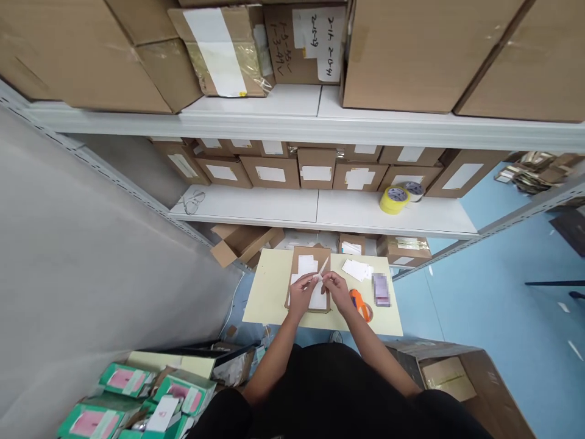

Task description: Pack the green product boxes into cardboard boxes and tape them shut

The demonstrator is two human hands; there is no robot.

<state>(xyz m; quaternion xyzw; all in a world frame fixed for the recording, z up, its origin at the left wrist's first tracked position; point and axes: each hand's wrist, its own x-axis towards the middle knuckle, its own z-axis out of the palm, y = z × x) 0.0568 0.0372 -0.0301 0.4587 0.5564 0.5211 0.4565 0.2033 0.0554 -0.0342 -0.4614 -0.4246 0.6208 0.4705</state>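
Observation:
Over the small cream table, my left hand (302,294) and my right hand (337,286) meet with their fingertips pinched together. Between them is a small white paper label (319,278), and a thin pale strip (324,266) sticks up beside it. Beneath the hands lies a flat cardboard box (311,250) with white labels on its top. To the right of my right hand rest an orange tape dispenser (360,305), a few white paper sheets (357,269) and a blurred purple rectangular item (381,289). The fingers partly hide the label.
Behind the cream table (267,299) rises a white shelf (256,204) of labelled cardboard boxes (270,174), with yellow tape (393,200) near its right end. An open carton (249,242) sits at the table's back left. Green boxes (125,379) lie lower left; a large carton (489,384) stands lower right.

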